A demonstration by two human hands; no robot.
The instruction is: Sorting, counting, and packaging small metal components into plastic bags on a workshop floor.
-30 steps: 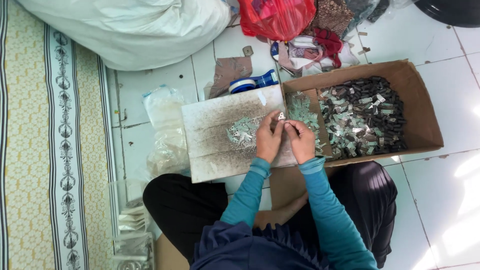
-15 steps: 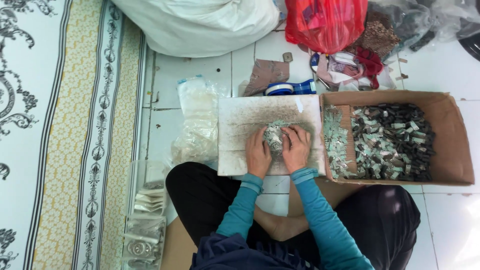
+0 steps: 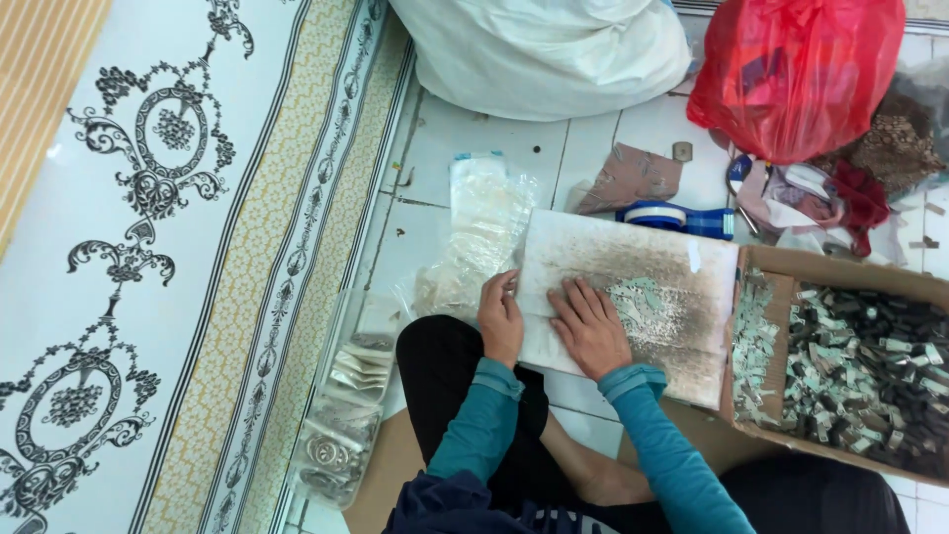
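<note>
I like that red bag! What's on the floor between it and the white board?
In the head view, a blue tape dispenser lies between the red bag and the white board.

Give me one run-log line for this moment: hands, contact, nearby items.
left hand: flat on board's left edge | right hand: flat on stained white board, beside small pieces | cardboard box: to the right, holds small parts

home floor workspace, tiled floor (image 3: 474, 138), patterned rug (image 3: 148, 247)

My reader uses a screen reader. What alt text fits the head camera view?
A seated person presses the left hand and right hand flat on a worn white board holding a few small pieces, with a cardboard box of similar pieces to the right on the tile floor.
</note>
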